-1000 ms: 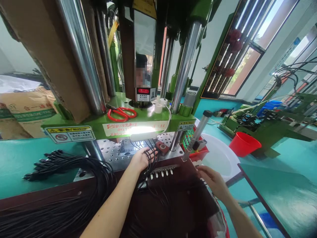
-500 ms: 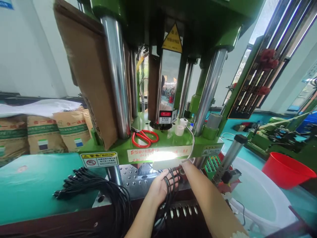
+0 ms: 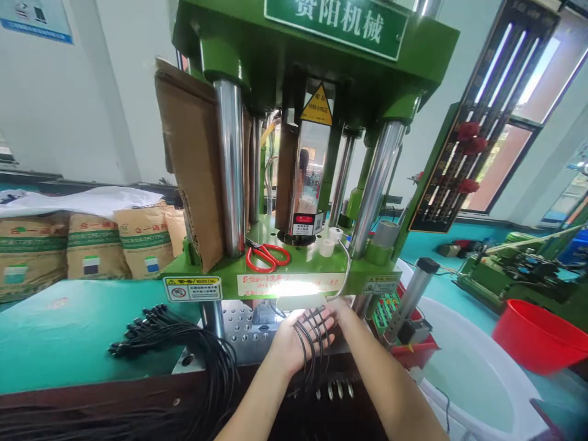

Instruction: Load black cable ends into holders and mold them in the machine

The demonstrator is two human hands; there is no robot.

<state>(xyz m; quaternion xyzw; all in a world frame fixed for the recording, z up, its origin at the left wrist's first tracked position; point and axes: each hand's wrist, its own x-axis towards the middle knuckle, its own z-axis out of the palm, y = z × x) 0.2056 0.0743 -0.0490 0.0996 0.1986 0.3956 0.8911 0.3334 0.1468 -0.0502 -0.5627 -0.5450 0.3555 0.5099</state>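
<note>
My left hand (image 3: pixel 294 343) is palm up under the lit work lamp (image 3: pixel 301 302). Several thin black cables (image 3: pixel 309 361) lie across its palm and between its curled fingers, their lengths hanging down toward the machine's front edge. Close beside its fingertips is my right hand (image 3: pixel 338 310), reaching in from the right. Its fingers are mostly hidden behind the left hand and in the lamp's glare, so their grip does not show. Behind both hands is the metal plate with holes (image 3: pixel 239 321), part of the green press (image 3: pixel 220 269).
Red-handled scissors (image 3: pixel 269 257) and small white cups (image 3: pixel 327 247) rest on the press bed. A bundle of black cables (image 3: pixel 215 355) drapes over the left side of the bench. At right are a white tub (image 3: pixel 519 392) and a red basin (image 3: pixel 537 337).
The head view has tilted up, showing more of the press top. The cables now lie more spread out across my left fingers. Both hands stay under the lamp.
</note>
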